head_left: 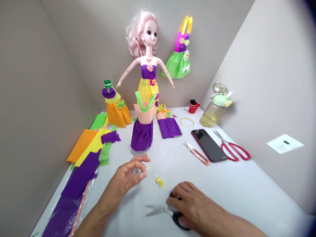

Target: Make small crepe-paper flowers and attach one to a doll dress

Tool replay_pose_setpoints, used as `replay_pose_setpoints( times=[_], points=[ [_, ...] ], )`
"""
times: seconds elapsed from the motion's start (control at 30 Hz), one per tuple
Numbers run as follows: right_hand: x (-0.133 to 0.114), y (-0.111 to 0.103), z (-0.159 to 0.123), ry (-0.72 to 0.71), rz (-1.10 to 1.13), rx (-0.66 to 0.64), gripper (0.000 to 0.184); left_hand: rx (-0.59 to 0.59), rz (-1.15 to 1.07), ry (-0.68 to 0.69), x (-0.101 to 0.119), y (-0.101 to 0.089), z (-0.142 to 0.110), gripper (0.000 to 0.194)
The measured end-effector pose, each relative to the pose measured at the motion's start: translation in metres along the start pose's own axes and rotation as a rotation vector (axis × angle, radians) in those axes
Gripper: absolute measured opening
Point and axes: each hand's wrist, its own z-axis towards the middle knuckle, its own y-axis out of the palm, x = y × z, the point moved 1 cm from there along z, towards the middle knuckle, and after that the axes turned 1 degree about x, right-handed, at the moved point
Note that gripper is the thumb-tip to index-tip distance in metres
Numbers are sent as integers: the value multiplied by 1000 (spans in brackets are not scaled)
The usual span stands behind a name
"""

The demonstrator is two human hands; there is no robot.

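The left hand's fingertips (142, 167) pinch almost shut, thumb against forefinger, with perhaps a tiny pale scrap between them; it is too small to tell. The right hand (190, 204) lies cupped over the black handles of a pair of scissors (158, 209), pressing them to the table, with the steel blades pointing left and closed. Between the hands, a small crumpled yellow paper piece (159, 181) lies on the white tabletop (247, 184).

Farther ahead stands a purple crepe-paper skirt (142, 135) with a peach bodice and green straps. It shows no flower trim and looks less finished than its neighbours. Behind it, a pink-haired doll (145, 65) wears a purple and yellow gown with flowers, which looks complete. An orange dress (117, 113) stands to the left, a flat peach and purple dress (168, 126) lies to the right, and a green and purple dress (179, 57) hangs on the wall.

Along the left wall lie unused lengths of orange (81, 144), yellow (90, 148) and purple crepe paper (79, 174). To the right are orange-handled thread snips (196, 153), a phone (208, 144), red-handled scissors (234, 149), a ring of tape (187, 122), a red cup (194, 107) and a plastic bottle (214, 110).
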Motion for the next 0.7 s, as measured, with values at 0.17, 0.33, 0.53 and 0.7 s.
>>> replay_pose_setpoints(
  times=[0.17, 0.33, 0.53, 0.7],
  points=[
    [1, -21, 4, 87, 371, 95, 26, -65, -18, -21, -7, 14, -2, 15],
    [-2, -24, 28, 282, 1250, 52, 25, -69, 20, 79, -20, 25, 0, 13],
    [3, -1, 48, 392, 1707, 90, 24, -49, 169, 197, -24, 29, 0, 10],
    [5, 0, 50, 403, 1716, 71, 17, -14, 236, 228, -22, 27, 1, 16]
  ],
)
